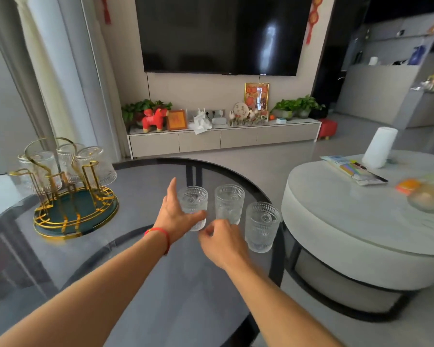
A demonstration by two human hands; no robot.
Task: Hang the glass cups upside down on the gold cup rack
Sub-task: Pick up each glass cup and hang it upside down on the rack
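Observation:
Three embossed glass cups stand upright in a row on the dark glass table: left cup, middle cup, right cup. My left hand wraps around the left cup, thumb across its front, fingers extended along its far side. My right hand hovers just in front of the middle cup, fingers loosely curled, holding nothing. The gold cup rack with a teal tray stands at the table's left; three glasses hang upside down on it.
A pale round table stands close on the right, carrying a paper roll, packets and a bowl. The glass table's curved black rim runs right behind the cups. A TV unit lies across the floor beyond.

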